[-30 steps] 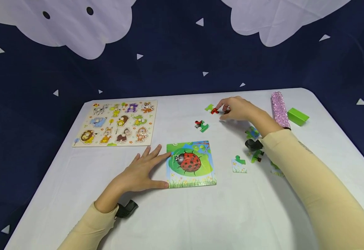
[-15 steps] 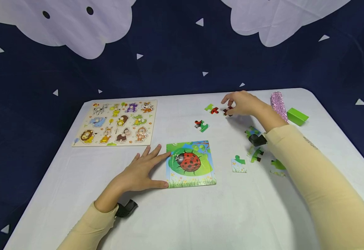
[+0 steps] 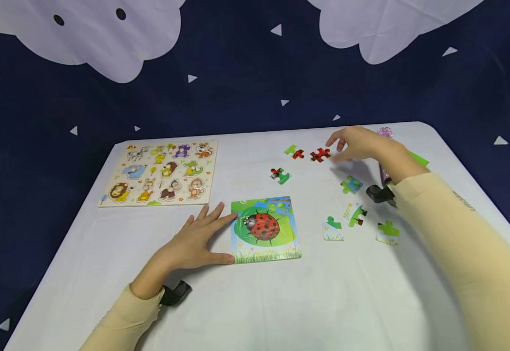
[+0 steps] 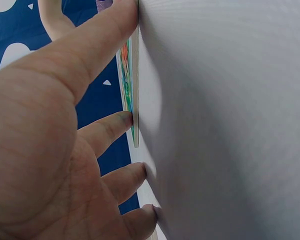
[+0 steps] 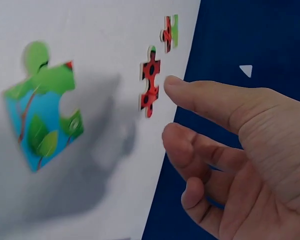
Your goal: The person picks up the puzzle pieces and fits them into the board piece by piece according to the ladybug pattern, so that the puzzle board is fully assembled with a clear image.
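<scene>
A square ladybug puzzle board [image 3: 265,228] lies in the middle of the table. My left hand [image 3: 195,241] rests at its left side with fingers spread, thumb and index finger touching the board's edge; the left wrist view shows those fingertips against the board's side [image 4: 135,90]. My right hand [image 3: 357,143] hovers over the far right of the table, fingers loosely bent and holding nothing. Just left of its fingertips lies a red spotted puzzle piece [image 3: 320,155]. A green-and-red piece [image 3: 294,151] lies beyond that. Nearer the wrist is a blue-green corner piece [image 5: 47,110].
More pieces lie about: a black, red and green one [image 3: 279,175], a green-and-white one [image 3: 332,229], a flowered one [image 3: 355,214], another [image 3: 387,233]. An animal peg puzzle [image 3: 160,173] sits at back left. A pink glittery thing [image 3: 385,131] and green block [image 3: 419,158] are partly hidden behind the right arm.
My right hand has moved right, away from the green-and-red piece and off the red spotted piece, which now shows fully. The left hand has stayed on the board's edge.
</scene>
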Motion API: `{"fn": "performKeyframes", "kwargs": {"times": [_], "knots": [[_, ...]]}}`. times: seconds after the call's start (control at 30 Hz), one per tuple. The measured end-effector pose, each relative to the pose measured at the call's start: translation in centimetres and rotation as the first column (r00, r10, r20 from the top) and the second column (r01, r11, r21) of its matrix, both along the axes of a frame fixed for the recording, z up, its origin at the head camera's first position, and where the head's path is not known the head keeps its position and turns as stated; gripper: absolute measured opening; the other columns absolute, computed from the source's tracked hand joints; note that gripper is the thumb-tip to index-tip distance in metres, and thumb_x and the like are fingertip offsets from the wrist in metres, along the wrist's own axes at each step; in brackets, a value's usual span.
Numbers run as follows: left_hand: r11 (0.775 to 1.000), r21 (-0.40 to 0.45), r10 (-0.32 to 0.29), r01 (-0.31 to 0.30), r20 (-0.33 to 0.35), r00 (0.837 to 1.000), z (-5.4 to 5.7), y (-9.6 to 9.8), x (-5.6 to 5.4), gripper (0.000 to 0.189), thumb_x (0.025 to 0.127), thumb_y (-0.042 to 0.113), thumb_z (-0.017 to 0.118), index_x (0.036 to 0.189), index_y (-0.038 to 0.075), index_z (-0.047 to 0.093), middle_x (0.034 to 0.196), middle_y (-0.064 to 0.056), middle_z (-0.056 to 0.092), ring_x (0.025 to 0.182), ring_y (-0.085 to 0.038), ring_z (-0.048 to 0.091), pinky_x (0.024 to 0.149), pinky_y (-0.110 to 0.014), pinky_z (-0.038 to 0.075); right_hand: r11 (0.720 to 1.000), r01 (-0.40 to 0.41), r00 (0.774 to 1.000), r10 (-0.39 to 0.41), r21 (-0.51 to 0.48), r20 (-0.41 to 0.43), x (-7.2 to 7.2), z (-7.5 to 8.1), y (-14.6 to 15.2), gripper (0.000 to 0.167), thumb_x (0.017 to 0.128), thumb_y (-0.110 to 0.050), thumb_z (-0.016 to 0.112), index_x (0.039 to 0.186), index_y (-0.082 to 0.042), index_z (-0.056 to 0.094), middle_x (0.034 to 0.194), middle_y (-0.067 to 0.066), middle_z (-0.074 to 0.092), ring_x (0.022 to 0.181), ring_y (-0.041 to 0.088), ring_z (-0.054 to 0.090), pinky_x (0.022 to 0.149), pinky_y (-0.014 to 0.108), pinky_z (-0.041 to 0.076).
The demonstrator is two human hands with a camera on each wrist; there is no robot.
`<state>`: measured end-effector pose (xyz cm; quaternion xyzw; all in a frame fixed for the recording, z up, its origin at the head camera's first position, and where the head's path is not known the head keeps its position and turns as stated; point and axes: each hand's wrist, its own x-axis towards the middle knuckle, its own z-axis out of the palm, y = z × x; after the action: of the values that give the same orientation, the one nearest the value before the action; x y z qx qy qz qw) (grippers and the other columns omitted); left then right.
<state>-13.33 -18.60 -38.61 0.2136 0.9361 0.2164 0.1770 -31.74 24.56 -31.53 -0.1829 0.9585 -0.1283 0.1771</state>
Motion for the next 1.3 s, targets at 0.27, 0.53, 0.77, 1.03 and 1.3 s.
{"fn": "performKeyframes", "kwargs": {"times": [0.27, 0.53, 0.77, 1.03, 1.3], "knots": [[1.0, 0.004, 0.005, -0.005, -0.002, 1.0, 0.0, -0.2, 0.1, 0.098, 0.086, 0.055, 0.087, 0.168, 0.029, 0.039, 0.18, -0.017, 0.016, 0.164, -0.055, 0.006, 0.126, -0.082, 0.01, 0.999, -0.03, 0.997, 0.027, 0.041, 0.068, 2.0, 0.0, 1.5, 0.057, 0.095, -0.024, 0.082, 0.145, -0.005, 0.063, 0.114, 0.014, 0.075, 0.076, 0.019, 0.068, 0.079, 0.042, 0.054], [1.0, 0.005, 0.01, -0.01, -0.007, 1.0, -0.2, -0.4, 0.0, 0.098, 0.086, 0.056, 0.086, 0.168, 0.03, 0.039, 0.18, -0.016, 0.017, 0.164, -0.055, 0.007, 0.126, -0.081, 0.01, 0.999, -0.022, 0.99, 0.016, 0.039, 0.137, 4.0, -1.0, 2.2, 0.059, 0.092, -0.032, 0.086, 0.139, -0.004, 0.064, 0.085, 0.004, 0.075, 0.065, 0.019, 0.065, 0.071, 0.033, 0.045], [1.0, 0.008, 0.008, -0.008, -0.005, 1.0, -0.1, -0.3, 0.1, 0.098, 0.086, 0.055, 0.087, 0.168, 0.03, 0.039, 0.18, -0.017, 0.016, 0.164, -0.055, 0.006, 0.126, -0.081, 0.01, 0.998, -0.007, 0.991, -0.001, 0.06, 0.137, 5.0, -1.5, 2.5, 0.065, 0.085, -0.039, 0.091, 0.135, -0.005, 0.066, 0.082, 0.004, 0.072, 0.062, 0.017, 0.062, 0.073, 0.033, 0.045], [1.0, 0.008, 0.003, -0.003, 0.001, 1.0, 0.1, 0.0, 0.0, 0.098, 0.086, 0.054, 0.087, 0.168, 0.029, 0.039, 0.18, -0.017, 0.016, 0.164, -0.055, 0.005, 0.126, -0.081, 0.009, 1.0, 0.009, 0.995, -0.011, 0.025, 0.095, 5.4, -2.3, 2.8, 0.062, 0.084, -0.033, 0.093, 0.132, -0.005, 0.066, 0.086, 0.004, 0.07, 0.066, 0.017, 0.059, 0.067, 0.033, 0.046], [1.0, 0.011, 0.005, -0.005, 0.007, 1.0, 0.1, 0.1, 0.1, 0.098, 0.086, 0.054, 0.087, 0.168, 0.029, 0.039, 0.18, -0.017, 0.016, 0.165, -0.055, 0.005, 0.127, -0.081, 0.009, 0.998, -0.049, 0.998, 0.05, -0.029, 0.025, 5.4, -3.0, 2.8, 0.053, 0.083, -0.021, 0.092, 0.13, -0.01, 0.071, 0.107, 0.01, 0.072, 0.085, 0.021, 0.059, 0.075, 0.035, 0.049]]}}
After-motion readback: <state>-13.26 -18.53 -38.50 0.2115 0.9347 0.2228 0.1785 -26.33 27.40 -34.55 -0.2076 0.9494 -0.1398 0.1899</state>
